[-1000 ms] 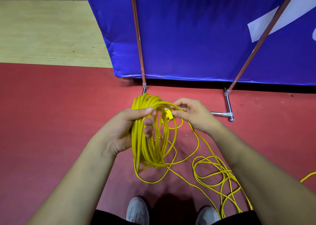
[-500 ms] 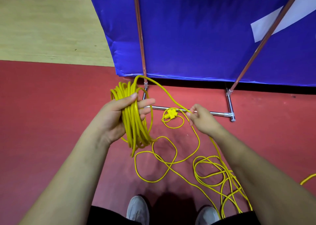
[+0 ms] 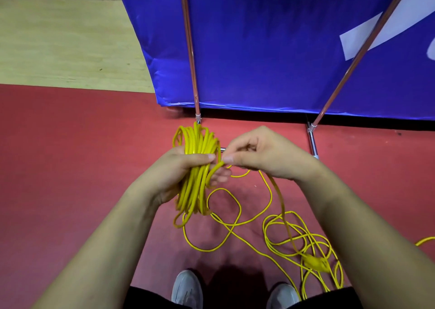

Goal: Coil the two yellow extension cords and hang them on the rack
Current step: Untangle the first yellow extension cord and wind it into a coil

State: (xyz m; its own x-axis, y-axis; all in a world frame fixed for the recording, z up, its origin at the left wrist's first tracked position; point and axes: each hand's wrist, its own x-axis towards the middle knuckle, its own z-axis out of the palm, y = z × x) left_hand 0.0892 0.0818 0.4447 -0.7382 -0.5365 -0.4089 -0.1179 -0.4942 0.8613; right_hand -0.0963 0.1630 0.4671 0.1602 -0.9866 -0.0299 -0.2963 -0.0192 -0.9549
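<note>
My left hand (image 3: 174, 174) grips a thick coil of yellow extension cord (image 3: 195, 165), held upright at its middle. My right hand (image 3: 261, 153) pinches a strand of the same cord right beside the coil, thumb and forefinger closed on it. From that hand the cord drops to a loose tangle of yellow cord (image 3: 303, 235) on the red floor, where a yellow plug (image 3: 315, 263) hangs or lies, blurred. More loose loops (image 3: 226, 224) lie under the coil. The rack (image 3: 189, 47) shows as two copper-coloured poles with a chrome base bar (image 3: 313, 141) just beyond my hands.
A blue banner (image 3: 270, 45) stands behind the rack poles. Pale wooden flooring (image 3: 66, 40) lies at the upper left beyond the red floor (image 3: 70, 167). My two grey shoes (image 3: 187, 287) are at the bottom edge. Another yellow strand (image 3: 426, 240) enters from the right edge.
My right hand has come back left from the floor side to the coil, bringing a strand of cord with it. The plug near the base bar is out of sight now; the coil has shifted slightly.
</note>
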